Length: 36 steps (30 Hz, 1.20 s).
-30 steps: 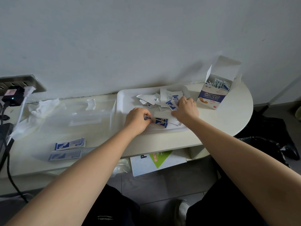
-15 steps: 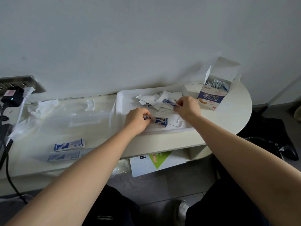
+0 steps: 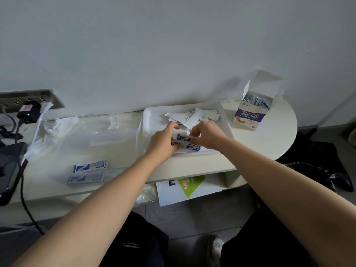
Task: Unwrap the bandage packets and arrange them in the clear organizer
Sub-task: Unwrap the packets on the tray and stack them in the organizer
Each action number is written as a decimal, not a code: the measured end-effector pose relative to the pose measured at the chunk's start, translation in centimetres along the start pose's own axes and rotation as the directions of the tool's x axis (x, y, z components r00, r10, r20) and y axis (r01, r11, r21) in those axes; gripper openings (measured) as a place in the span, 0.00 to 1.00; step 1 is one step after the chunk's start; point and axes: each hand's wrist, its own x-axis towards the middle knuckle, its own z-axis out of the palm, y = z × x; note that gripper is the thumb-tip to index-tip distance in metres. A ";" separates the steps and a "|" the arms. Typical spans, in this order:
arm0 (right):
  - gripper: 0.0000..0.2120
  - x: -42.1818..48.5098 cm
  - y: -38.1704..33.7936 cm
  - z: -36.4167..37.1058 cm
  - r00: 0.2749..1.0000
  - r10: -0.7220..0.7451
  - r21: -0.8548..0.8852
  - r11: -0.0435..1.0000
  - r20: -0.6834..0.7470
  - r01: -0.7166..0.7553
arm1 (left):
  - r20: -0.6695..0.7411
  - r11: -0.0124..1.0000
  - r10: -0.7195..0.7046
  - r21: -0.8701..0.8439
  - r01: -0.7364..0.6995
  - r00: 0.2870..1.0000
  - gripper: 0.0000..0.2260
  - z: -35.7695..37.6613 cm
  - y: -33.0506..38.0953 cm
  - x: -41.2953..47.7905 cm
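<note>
Over the front of the white tray [image 3: 152,116], my left hand [image 3: 162,140] and my right hand [image 3: 207,134] meet and both pinch a blue-and-white bandage packet [image 3: 185,144]. Torn white wrapper scraps [image 3: 192,117] lie piled at the back of the tray. The clear organizer [image 3: 107,135] sits to the left of the tray on the table. Two more bandage packets [image 3: 89,166] lie flat near the table's front edge on the left. An open bandage box [image 3: 252,114] with several packets inside stands to the right of the tray.
A clear crumpled plastic bag [image 3: 57,128] lies left of the organizer. A wall socket with plugs [image 3: 28,108] and cables is at far left, above a dark device [image 3: 9,166]. A white and green leaflet [image 3: 186,187] lies on the floor under the table.
My right hand came back from the scrap pile toward my left hand. Both hands now hold the packet together over the tray's front.
</note>
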 end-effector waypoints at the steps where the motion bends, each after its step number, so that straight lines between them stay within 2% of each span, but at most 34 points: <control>1: 0.06 0.0 -0.3 0.1 1.000 -0.001 0.006 1.000 0.010 0.001 | -0.003 1.000 0.001 0.000 -0.001 1.000 0.24 0.0 0.0 -0.1; 2: 0.06 0.0 -0.5 0.2 1.000 -0.004 0.012 1.000 0.019 0.004 | -0.003 1.000 -0.001 0.008 0.001 1.000 0.24 -0.1 -0.1 -0.2; 5: 0.05 0.0 -0.9 0.0 0.999 -0.020 0.044 0.999 0.047 0.018 | -0.019 0.997 -0.027 0.070 0.028 0.999 0.10 -0.3 0.1 -0.2; 7: 0.05 -0.1 -0.8 -0.2 0.995 -0.049 0.101 0.994 0.085 0.040 | -0.048 0.996 -0.050 0.077 0.053 0.998 0.07 -0.4 0.0 -0.1; 11: 0.10 -0.7 -0.1 -0.7 0.985 -0.059 0.205 0.978 0.159 0.026 | -0.086 0.994 -0.086 0.055 0.091 0.993 0.08 -0.3 -0.5 0.0; 13: 0.11 -0.9 0.3 -0.5 0.985 -0.068 0.190 0.981 0.158 0.037 | -0.092 0.994 -0.095 0.050 0.099 0.991 0.09 -0.1 -0.6 0.1; 17: 0.09 -0.8 0.5 0.3 0.989 -0.087 0.148 0.987 0.122 0.069 | -0.084 0.995 -0.081 0.052 0.086 0.993 0.10 0.3 -0.5 0.2; 23: 0.06 -0.7 0.6 1.3 0.997 -0.081 0.087 0.993 -0.007 0.081 | -0.075 0.991 -0.041 0.125 0.050 0.996 0.13 0.4 -1.1 -0.1; 27: 0.06 -0.4 0.8 1.7 0.988 -0.101 0.104 0.988 -0.119 0.114 | -0.109 0.989 -0.047 0.135 0.062 0.993 0.09 0.4 -1.1 0.0; 32: 0.09 -0.3 1.3 1.9 0.995 -0.093 0.113 0.989 -0.031 0.096 | -0.057 0.986 -0.075 0.147 0.083 0.996 0.09 0.5 -1.0 0.1; 36: 0.11 -0.6 1.6 1.6 0.992 -0.102 0.215 0.970 -0.071 0.115 | -0.046 0.986 -0.063 0.152 0.070 0.997 0.09 0.6 -0.8 0.4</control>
